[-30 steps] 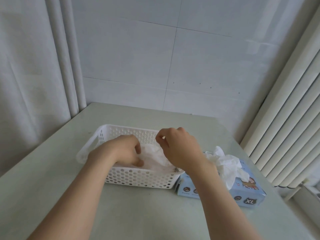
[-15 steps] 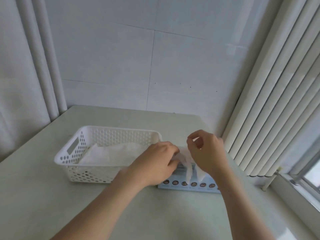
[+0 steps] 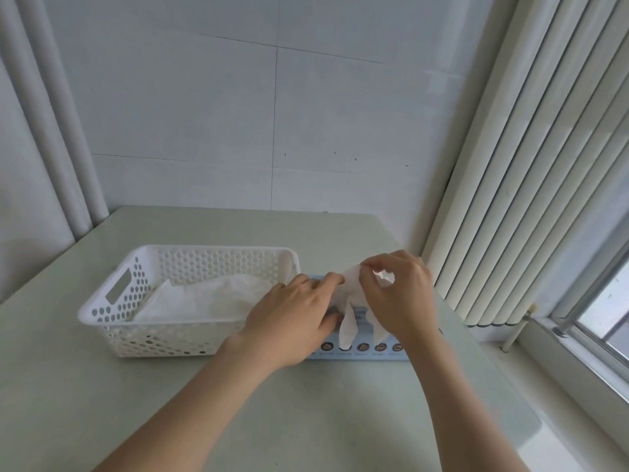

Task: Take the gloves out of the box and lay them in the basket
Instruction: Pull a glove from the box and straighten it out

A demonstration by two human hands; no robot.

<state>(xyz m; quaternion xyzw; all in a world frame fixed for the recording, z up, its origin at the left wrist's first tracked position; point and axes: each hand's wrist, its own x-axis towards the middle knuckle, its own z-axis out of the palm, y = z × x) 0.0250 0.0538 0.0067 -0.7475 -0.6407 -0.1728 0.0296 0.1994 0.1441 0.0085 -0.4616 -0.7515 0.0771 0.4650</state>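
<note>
Right hand over the box, fingers curled, thumb and forefinger pinching the top edge of a white glove. The glove is lifted above the box top and its finger parts hang down over the box's near face. Left hand lies on the left end of the box, fingers mostly straight, not wrapped round anything, fingertips touching the glove's left side; thumb is at the box's near edge. The box is light blue with a row of small round icons along the near face; it sits on the table just right of the basket, touching or nearly so, cannot tell because the left hand covers the gap. The basket is white perforated plastic with a handle slot in its left wall. White gloves in basket lie flat on the bottom. Vertical blinds at right, window far right, curtain at left, tiled wall behind.
</note>
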